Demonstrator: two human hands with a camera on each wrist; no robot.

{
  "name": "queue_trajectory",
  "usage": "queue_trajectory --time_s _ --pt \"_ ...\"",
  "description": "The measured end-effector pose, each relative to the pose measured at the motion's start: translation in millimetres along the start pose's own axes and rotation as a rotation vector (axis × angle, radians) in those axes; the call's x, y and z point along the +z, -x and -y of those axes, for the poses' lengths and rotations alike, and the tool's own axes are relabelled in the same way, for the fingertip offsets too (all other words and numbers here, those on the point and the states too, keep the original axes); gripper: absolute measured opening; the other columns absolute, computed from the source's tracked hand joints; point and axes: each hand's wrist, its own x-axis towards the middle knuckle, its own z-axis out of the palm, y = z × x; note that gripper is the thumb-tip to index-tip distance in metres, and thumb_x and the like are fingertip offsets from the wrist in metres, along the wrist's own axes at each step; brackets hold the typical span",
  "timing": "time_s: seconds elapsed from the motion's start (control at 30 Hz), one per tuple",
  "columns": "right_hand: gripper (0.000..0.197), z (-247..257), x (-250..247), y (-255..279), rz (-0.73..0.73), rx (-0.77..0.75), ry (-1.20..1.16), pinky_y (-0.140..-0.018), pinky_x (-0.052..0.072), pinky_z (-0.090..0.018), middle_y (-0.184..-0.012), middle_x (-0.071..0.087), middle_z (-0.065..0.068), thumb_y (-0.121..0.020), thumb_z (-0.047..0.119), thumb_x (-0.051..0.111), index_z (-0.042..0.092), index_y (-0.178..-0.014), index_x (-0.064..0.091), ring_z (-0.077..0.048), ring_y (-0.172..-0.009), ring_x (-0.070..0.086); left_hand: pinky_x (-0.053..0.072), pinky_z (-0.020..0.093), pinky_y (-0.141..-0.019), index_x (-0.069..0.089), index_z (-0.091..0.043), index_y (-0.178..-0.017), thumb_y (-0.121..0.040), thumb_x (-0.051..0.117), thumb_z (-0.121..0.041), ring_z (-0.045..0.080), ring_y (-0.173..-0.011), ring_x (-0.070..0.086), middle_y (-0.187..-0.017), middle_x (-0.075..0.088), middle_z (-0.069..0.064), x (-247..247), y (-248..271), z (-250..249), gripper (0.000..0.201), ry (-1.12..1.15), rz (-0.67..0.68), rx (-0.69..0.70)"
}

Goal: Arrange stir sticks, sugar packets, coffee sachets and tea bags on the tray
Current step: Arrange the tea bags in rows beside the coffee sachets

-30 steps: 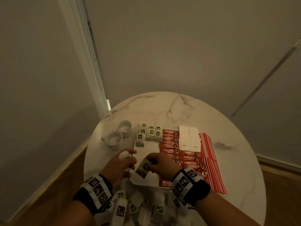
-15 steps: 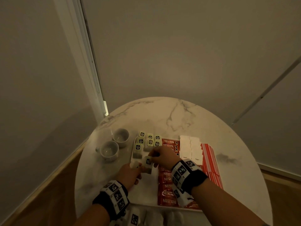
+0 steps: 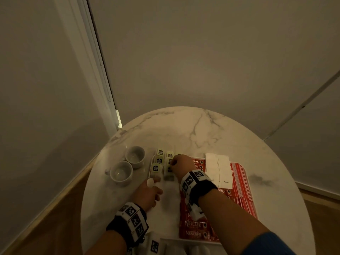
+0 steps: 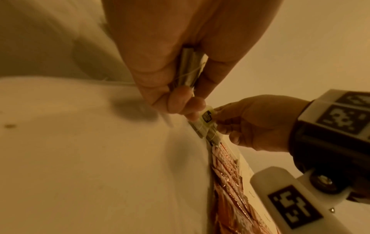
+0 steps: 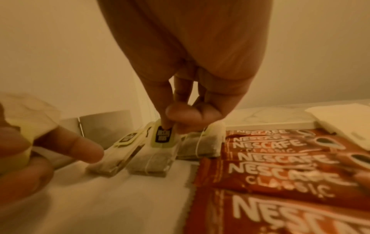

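The right hand (image 3: pixel 181 163) pinches the pale green paper tag of a small gauzy tea bag (image 5: pixel 155 156) between thumb and fingertips (image 5: pixel 180 114), lowering it into the near row of tea bags at the left end of the white rectangular tray (image 3: pixel 169 203), just beside the red Nescafé coffee sachets (image 5: pixel 280 159) that lie under and to the right of that wrist. The left hand (image 3: pixel 147 195), a little nearer the body and to the left of the right one, is curled round a few more spare tea bags (image 4: pixel 190 68), waiting. To do this placement well, I would lay the bag flat first, its long edge square with the neighbour already lying to its left, then let the tag fall face-up on top so the labels line up with the rows beyond the fingers. The string looks likely to snag, so release gently and avoid dragging. Keep the bag off the sachet edge. White sugar packets (image 3: pixel 218 168) and red-striped stir sticks (image 3: pixel 241 181) sit further right of the right hand; two white ceramic cups (image 3: pixel 127 164) stand on the marble counter (image 3: pixel 184 129) to the left.
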Motion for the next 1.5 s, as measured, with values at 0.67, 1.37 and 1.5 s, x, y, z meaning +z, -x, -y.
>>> queue_trajectory --time_s 0.67,1.37,1.5 --pt "0.004 -21 -9 27 -0.156 0.004 -0.196 -0.069 0.044 -0.020 -0.089 0.065 0.003 -0.087 0.020 0.061 0.018 -0.086 0.064 -0.012 -0.081 0.059 0.033 0.025 -0.044 0.043 -0.010 -0.122 -0.090 0.041 0.000 0.018 -0.055 0.047 -0.079 0.061 0.015 -3 -2 1 0.034 0.019 -0.018 0.032" --pt "0.041 -1 24 27 0.104 0.060 0.219 -0.076 0.052 -0.032 -0.093 0.065 -0.004 -0.089 0.051 0.055 0.012 -0.097 0.066 -0.021 -0.086 0.063 0.037 0.028 -0.049 0.056 -0.019 -0.117 -0.078 0.054 0.007 0.020 -0.048 0.045 -0.055 0.050 0.007 1 -19 17 0.047 -0.095 0.001 0.075" --pt "0.030 -1 24 27 0.100 0.038 0.234 -0.077 0.051 -0.032 -0.096 0.066 -0.004 -0.092 0.041 0.054 0.013 -0.096 0.065 -0.021 -0.088 0.063 0.037 0.028 -0.050 0.056 -0.019 -0.116 -0.079 0.053 0.007 0.021 -0.049 0.045 -0.056 0.050 0.008 1 -20 18 0.045 -0.094 0.010 0.087"
